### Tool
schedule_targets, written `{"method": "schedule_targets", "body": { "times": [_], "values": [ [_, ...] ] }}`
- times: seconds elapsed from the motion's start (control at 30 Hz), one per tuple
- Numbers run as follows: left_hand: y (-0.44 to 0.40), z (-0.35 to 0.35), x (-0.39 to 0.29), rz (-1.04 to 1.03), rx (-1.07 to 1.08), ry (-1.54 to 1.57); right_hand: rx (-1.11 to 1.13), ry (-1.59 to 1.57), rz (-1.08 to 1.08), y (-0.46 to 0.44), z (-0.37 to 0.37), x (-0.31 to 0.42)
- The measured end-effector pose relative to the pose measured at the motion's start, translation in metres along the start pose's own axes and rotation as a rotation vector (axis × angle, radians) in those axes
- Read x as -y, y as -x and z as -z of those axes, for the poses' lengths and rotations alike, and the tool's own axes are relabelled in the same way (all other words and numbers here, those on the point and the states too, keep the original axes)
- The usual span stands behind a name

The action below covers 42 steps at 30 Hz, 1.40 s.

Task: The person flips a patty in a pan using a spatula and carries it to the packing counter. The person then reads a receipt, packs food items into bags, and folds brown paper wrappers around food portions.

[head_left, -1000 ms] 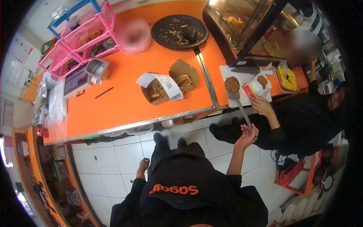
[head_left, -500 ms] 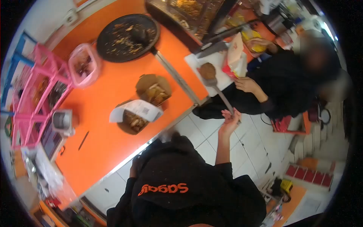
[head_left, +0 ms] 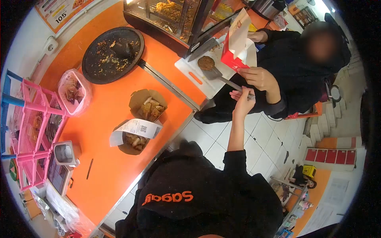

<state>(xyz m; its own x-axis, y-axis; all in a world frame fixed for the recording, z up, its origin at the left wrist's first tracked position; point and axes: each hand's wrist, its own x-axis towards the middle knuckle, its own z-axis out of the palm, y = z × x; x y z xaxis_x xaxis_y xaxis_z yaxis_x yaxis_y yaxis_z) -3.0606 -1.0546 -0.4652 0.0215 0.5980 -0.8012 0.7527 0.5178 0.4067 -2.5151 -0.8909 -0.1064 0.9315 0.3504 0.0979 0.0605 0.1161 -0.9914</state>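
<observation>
Over the white cutting board (head_left: 183, 66), a flat-bladed spatula (head_left: 214, 73) reached out from the right hand (head_left: 243, 99), whose grip was curled closed around the far end of the slim, greyish handle. A round, rough-surfaced brown patty (head_left: 205, 63) sat at the front of the blade; whether the blade touched the board could not be told. The left hand was out of view, so the state of its grip could not be told.

Just beside the spatula, a co-worker's hand (head_left: 260, 78) held the lower edge of an open, folded card box (head_left: 232, 55), glossy red with a pale raised flap. The co-worker's other hand (head_left: 258, 36) was behind that box. A broad, dark knife blade (head_left: 203, 49) lay at the board's far side, near the glass-sided display case (head_left: 163, 29).

On the smooth orange bench (head_left: 104, 104), two brown cardboard boxes (head_left: 150, 107) stood open near each other, filled with golden, uneven pieces; a curling printed paper slip (head_left: 139, 127) lay across the nearer one. Beyond them was a dark round stone plate (head_left: 92, 59) scattered with crumbs, a blunt dark pestle (head_left: 122, 50) on it, and beside it a soft pink plastic-lined tub (head_left: 85, 99).
</observation>
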Motion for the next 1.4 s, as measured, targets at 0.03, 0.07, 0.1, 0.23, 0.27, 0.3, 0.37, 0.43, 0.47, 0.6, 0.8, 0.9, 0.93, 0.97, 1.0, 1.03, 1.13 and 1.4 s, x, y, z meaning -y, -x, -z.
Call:
{"method": "schedule_targets", "body": {
  "times": [0.03,0.07,0.1,0.23,0.27,0.3,0.37,0.43,0.47,0.6,0.8,0.9,0.93,0.97,1.0,1.03,1.13,1.4],
  "values": [
    [-0.003,0.000,-0.003,0.000,0.002,-0.008,-0.006,0.026,0.020,0.000,0.002,0.004],
    [-0.002,0.001,-0.003,0.001,0.004,-0.006,-0.011,0.052,0.039,0.001,0.003,0.009],
    [-0.001,0.001,-0.001,-0.002,0.010,-0.011,0.011,0.088,0.042,0.006,0.007,0.018],
    [-0.001,0.003,0.004,-0.006,0.010,-0.020,-0.047,0.162,0.023,0.021,0.026,0.032],
    [0.001,0.003,0.009,-0.005,0.008,-0.016,-0.053,0.136,0.039,0.029,0.033,0.027],
    [-0.001,0.002,0.003,-0.003,0.011,-0.016,-0.060,0.108,0.056,0.039,0.041,0.024],
    [-0.005,-0.001,0.000,-0.011,0.020,-0.020,-0.066,0.010,0.042,0.056,0.059,0.009],
    [-0.006,-0.003,0.001,-0.018,0.023,-0.027,-0.066,-0.131,-0.022,0.068,0.078,-0.017],
    [-0.008,-0.003,-0.001,-0.027,0.027,-0.033,-0.059,-0.172,-0.037,0.070,0.082,-0.030],
    [-0.005,-0.004,0.002,-0.036,0.035,-0.043,-0.044,-0.312,-0.091,0.072,0.081,-0.067],
    [0.005,-0.004,0.004,-0.039,0.023,-0.056,-0.067,-0.605,-0.150,0.038,0.040,-0.102],
    [0.016,-0.008,0.010,-0.033,0.010,-0.048,0.055,-0.690,-0.141,0.016,0.034,-0.139],
    [0.018,-0.010,0.013,-0.031,0.006,-0.045,0.114,-0.750,-0.120,0.008,0.035,-0.154],
    [0.021,-0.011,0.015,-0.025,0.000,-0.039,0.073,-0.780,-0.226,-0.003,0.038,-0.167],
    [0.025,-0.012,0.018,-0.022,-0.004,-0.033,0.059,-0.809,-0.259,-0.008,0.043,-0.166],
    [0.028,-0.014,0.020,-0.018,-0.012,-0.031,0.045,-0.838,-0.293,-0.010,0.046,-0.162],
    [0.040,-0.020,0.028,-0.009,-0.027,-0.018,0.011,-0.662,-0.371,0.013,0.049,-0.114],
    [0.060,-0.040,0.045,-0.015,-0.032,0.000,-0.018,-0.595,-0.486,0.088,0.130,-0.062]
  ]
}}
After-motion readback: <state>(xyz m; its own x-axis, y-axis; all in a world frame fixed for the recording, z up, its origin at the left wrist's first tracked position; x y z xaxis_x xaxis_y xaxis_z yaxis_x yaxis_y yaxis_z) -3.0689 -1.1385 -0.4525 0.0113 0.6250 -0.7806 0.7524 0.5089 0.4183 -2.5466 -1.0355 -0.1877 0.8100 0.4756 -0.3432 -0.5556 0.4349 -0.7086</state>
